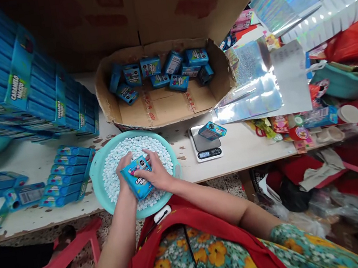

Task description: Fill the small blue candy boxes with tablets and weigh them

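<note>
A blue candy box [139, 186] is held over a teal basin [98, 186] full of small pale candies [113, 159]. My left hand [123, 167] grips the box along its left side, its fingers partly hidden behind it. My right hand [158, 172] is closed on the right side, with the thumb across the printed front. To the right of the basin stands a small digital scale [209, 152]. Another blue candy box [213, 130] lies tilted on its plate. The scale's lit display is too small to read surely.
Behind the basin, a cut-down cardboard box [136, 120] holds several blue candy boxes. Tall stacks of blue boxes [17, 82] rise at the left, with a short row [66, 174] nearer. Shiny holographic sheets [251, 95] lie right. A pink stool [70, 264] stands below the table.
</note>
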{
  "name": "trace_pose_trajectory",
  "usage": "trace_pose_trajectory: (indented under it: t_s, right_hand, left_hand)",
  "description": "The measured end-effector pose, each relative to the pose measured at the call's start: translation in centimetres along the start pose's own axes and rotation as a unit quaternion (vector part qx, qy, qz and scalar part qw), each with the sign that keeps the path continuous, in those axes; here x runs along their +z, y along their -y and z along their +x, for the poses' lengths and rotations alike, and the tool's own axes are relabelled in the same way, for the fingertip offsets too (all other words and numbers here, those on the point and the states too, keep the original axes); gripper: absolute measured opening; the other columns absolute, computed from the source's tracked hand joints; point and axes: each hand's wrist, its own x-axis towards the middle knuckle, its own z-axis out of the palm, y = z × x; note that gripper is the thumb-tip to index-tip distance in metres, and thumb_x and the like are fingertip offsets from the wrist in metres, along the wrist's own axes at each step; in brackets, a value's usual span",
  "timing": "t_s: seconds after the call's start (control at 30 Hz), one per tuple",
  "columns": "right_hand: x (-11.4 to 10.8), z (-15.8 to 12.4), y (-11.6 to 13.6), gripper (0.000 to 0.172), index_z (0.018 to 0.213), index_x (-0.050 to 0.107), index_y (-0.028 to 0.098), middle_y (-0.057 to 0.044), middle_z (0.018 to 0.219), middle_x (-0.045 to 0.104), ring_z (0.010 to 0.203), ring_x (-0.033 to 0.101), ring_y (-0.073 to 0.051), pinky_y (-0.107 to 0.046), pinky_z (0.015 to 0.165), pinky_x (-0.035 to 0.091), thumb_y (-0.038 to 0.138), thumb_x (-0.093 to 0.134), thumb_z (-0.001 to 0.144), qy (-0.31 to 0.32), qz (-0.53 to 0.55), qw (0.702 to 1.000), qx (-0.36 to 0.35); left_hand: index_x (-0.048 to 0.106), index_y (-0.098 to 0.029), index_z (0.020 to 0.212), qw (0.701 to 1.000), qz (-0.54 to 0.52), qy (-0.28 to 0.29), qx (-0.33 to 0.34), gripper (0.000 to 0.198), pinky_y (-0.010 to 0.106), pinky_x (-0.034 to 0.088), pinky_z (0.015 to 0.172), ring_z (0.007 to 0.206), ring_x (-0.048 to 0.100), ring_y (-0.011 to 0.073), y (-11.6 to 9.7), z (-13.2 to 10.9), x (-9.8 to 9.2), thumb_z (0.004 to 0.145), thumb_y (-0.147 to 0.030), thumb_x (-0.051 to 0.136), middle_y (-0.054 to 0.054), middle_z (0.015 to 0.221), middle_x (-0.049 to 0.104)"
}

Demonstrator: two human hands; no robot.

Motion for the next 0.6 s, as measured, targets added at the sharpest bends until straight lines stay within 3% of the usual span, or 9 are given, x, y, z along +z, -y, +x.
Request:
trace_pose_trajectory:
  t_s: [0.07,0.17,0.23,0.3,0.33,0.4,0.5,0.6]
  right_hand:
    - [1.0,-0.4,0.3,0.084,0.132,0.041,0.018,-0.011,0.119,0.048,0.106,0.052,-0.022,-0.037,0.094,0.047,0.051,0.077,0.064,-0.037,0.004,0.999,0.012]
    - [1.5,-1.4,0.8,0.069,0.127,0.046,0.018,-0.011,0.122,0.053,0.112,0.052,-0.024,-0.040,0.100,0.042,0.052,0.070,0.072,0.009,-0.018,1.000,-0.017]
    - [1.3,-2.1,1.2,0.083,0.131,0.043,0.019,-0.013,0.128,0.051,0.118,0.050,-0.028,-0.045,0.104,0.039,0.054,0.075,0.064,0.041,-0.056,0.997,-0.027]
    - [0.6,-2.6,1.5,0.099,0.133,0.042,0.019,-0.014,0.130,0.049,0.119,0.049,-0.031,-0.047,0.104,0.039,0.052,0.084,0.050,0.035,-0.095,0.994,-0.037]
    - [0.0,-2.7,1.6,0.097,0.130,0.045,0.019,-0.013,0.128,0.050,0.118,0.049,-0.031,-0.047,0.104,0.039,0.050,0.085,0.047,0.029,-0.107,0.993,-0.042]
    - [-1.5,-2.8,1.8,0.076,0.120,0.053,0.018,-0.011,0.121,0.055,0.115,0.052,-0.029,-0.047,0.103,0.039,0.046,0.082,0.055,0.036,-0.101,0.993,-0.049]
    - [-4.4,-3.2,2.2,0.060,0.119,0.053,0.020,-0.008,0.117,0.059,0.109,0.057,-0.025,-0.043,0.099,0.042,0.038,0.074,0.067,0.065,-0.046,0.996,-0.047]
    - [-6.3,-3.9,2.6,0.055,0.117,0.053,0.021,-0.005,0.111,0.062,0.099,0.061,-0.022,-0.038,0.091,0.047,0.037,0.074,0.069,0.050,-0.025,0.997,-0.055]
  left_hand:
    - [0.052,-0.020,0.068,0.999,-0.034,-0.026,-0.021,0.026,0.025,0.046,0.062,0.067,0.053,0.0140,-0.7,-0.2,-0.3,0.066,-0.041,0.068,0.000,0.070,0.053]
    - [0.053,-0.019,0.069,0.995,-0.085,-0.052,-0.015,0.026,0.024,0.046,0.063,0.066,0.053,0.0122,-1.2,-0.7,0.0,0.064,-0.039,0.069,-0.001,0.071,0.054]
    - [0.056,-0.018,0.071,0.995,-0.082,-0.054,0.009,0.026,0.023,0.045,0.062,0.065,0.053,0.0107,-1.3,-1.0,0.5,0.062,-0.037,0.071,-0.001,0.073,0.056]
    - [0.057,-0.016,0.070,0.995,-0.067,-0.065,0.020,0.026,0.021,0.042,0.058,0.061,0.050,0.0087,-1.4,-1.0,1.0,0.061,-0.036,0.071,-0.002,0.071,0.055]
    - [0.058,-0.015,0.070,0.995,-0.065,-0.077,0.015,0.026,0.020,0.041,0.055,0.059,0.048,0.0076,-1.4,-0.9,1.2,0.061,-0.035,0.071,-0.002,0.069,0.054]
    - [0.057,-0.015,0.072,0.992,-0.087,-0.089,-0.019,0.027,0.018,0.036,0.047,0.052,0.045,0.0059,-1.7,-0.7,0.9,0.061,-0.035,0.071,-0.004,0.066,0.051]
    - [0.054,-0.018,0.080,0.981,-0.175,-0.019,-0.085,0.030,0.017,0.026,0.038,0.044,0.043,0.0053,-2.1,-0.2,-0.4,0.061,-0.033,0.071,-0.005,0.065,0.050]
    - [0.054,-0.018,0.087,0.952,-0.261,0.082,-0.137,0.031,0.018,0.035,0.041,0.050,0.053,0.0088,-2.1,0.2,-1.6,0.066,-0.036,0.067,0.001,0.073,0.059]
